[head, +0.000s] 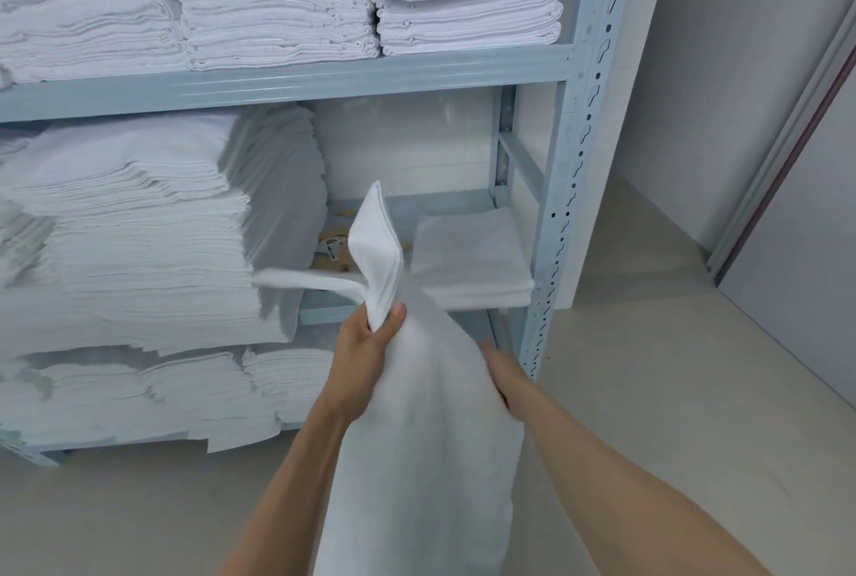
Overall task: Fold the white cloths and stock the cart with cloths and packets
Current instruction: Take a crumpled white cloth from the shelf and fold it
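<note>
A: Holding white cloth (pixel 417 436) up by its top, left hand (pixel 366 353) pinching it so it hangs free?
B: Yes, before the shelf (pixel 370 75). Right hand (pixel 502 374) half hidden; fingers unclear.

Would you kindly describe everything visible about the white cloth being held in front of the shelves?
The white cloth looks like soft terry. It hangs unfolded in one long drape down between the forearms, its lower end out of frame. The left hand grips its gathered top, where folded edges stick upward and a flap juts left. The right hand touches its right side, fingers mostly hidden behind it. It is blurred.
</note>
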Action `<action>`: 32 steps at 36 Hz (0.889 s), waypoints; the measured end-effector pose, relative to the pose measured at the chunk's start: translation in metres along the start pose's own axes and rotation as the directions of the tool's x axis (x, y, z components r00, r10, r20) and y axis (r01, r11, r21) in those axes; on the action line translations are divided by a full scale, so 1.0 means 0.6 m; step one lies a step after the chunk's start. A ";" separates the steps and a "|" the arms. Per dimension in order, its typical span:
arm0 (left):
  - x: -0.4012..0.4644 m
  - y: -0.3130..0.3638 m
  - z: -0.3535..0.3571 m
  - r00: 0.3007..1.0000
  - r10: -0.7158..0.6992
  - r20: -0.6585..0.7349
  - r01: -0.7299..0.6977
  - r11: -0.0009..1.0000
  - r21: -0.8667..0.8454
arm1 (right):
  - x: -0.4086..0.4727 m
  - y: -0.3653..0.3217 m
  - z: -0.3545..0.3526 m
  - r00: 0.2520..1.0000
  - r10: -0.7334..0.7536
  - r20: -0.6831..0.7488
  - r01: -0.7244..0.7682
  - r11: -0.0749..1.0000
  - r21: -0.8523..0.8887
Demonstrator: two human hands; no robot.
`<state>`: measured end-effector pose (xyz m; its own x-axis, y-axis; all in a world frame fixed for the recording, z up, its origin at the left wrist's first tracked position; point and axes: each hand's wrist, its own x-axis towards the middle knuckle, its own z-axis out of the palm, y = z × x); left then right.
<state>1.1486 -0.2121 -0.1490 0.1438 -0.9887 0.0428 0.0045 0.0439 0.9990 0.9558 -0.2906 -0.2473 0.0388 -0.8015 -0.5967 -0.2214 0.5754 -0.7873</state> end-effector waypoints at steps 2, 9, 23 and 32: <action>-0.002 0.006 -0.008 1.000 -0.011 -0.011 0.011 1.000 0.002 | 0.009 0.006 -0.007 0.999 0.041 0.027 -0.041 0.999 -0.019; -0.005 0.012 -0.063 0.954 -0.168 -0.247 0.122 0.974 -0.193 | 0.009 0.038 -0.057 0.866 0.254 0.430 -0.262 0.964 -0.043; 0.023 0.032 -0.172 0.837 -0.374 -0.398 0.289 0.922 -0.259 | -0.054 -0.035 -0.024 0.879 -0.452 0.152 0.412 0.880 0.235; 0.034 0.061 -0.220 0.834 -0.517 -0.192 0.405 0.811 -0.423 | -0.100 -0.161 -0.025 0.566 -0.797 -0.212 0.749 0.605 -0.270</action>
<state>1.2822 -0.2118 -0.1131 0.3080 -0.8200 -0.4825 0.4805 -0.3037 0.8227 0.9601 -0.3008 -0.1330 -0.0086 -0.9466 0.3223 -0.3682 -0.2967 -0.8811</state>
